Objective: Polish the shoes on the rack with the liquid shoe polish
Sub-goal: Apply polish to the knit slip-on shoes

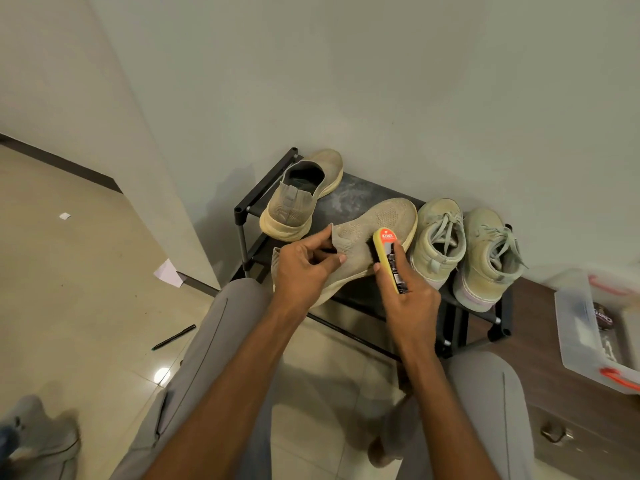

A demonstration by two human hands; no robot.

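Seated person, grey trousers, knees apart, facing a low black metal-tube shoe rack (248, 206) set against a pale wall.

Left hand (304, 268) pinches the ribbed collar of a beige knit slip-on shoe (374, 230) with a thick cream foam sole; fingers curled round the fabric edge, the shoe tilted on its side, heel toward the person, over the rack's front rail.

Right hand (408, 292) grips a slim yellow liquid shoe polish bottle with an orange-red label end (389, 258); that end lies against the shoe's knit upper, near mid-foot.

The matching slip-on shoe (301, 199) sits on the rack's dusty dark top shelf, left end, heel outward. At the right end, a pair of pale greenish lace-up sneakers (467, 251), suede-like, laces loose, stand side by side, touching.

Right of the rack: dark wood-grain cabinet (561, 403) carrying a clear plastic box with orange clips (588, 334).

Glossy cream floor tiles; a black pen (173, 337) and folded white paper (169, 273) lie on them.
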